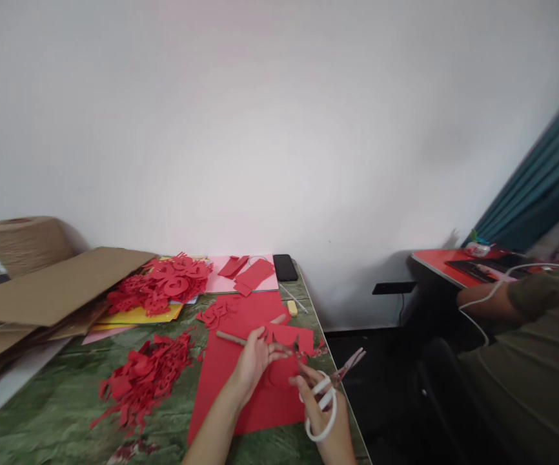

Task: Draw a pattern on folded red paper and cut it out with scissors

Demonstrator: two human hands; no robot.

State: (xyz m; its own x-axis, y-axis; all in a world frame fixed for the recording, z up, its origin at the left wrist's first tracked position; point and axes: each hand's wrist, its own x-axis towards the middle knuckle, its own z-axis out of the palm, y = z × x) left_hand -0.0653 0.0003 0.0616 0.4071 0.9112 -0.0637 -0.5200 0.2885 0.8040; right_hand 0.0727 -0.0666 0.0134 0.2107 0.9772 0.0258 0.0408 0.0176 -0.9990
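Observation:
Over a large red paper sheet (221,387), my two hands meet at a small red paper piece (282,373). My left hand (254,361) has its fingers curled at the upper edge of that piece, a little blurred. A pen-like stick (231,338) runs behind this hand; whether the hand touches it I cannot tell. My right hand (325,413) holds scissors (330,387) with white handles, looped on its fingers, the blades pointing up and right. Its fingertips reach the right edge of the small piece. Just beyond lies a cut red paper strip (294,337).
Piles of red cut-outs (175,281) and red scraps (148,378) lie left. Cardboard (61,290) and a twine spool (25,245) stand farther left. A phone (285,267) and an eraser (292,308) lie near the table's right edge. Another person (536,349) sits at right.

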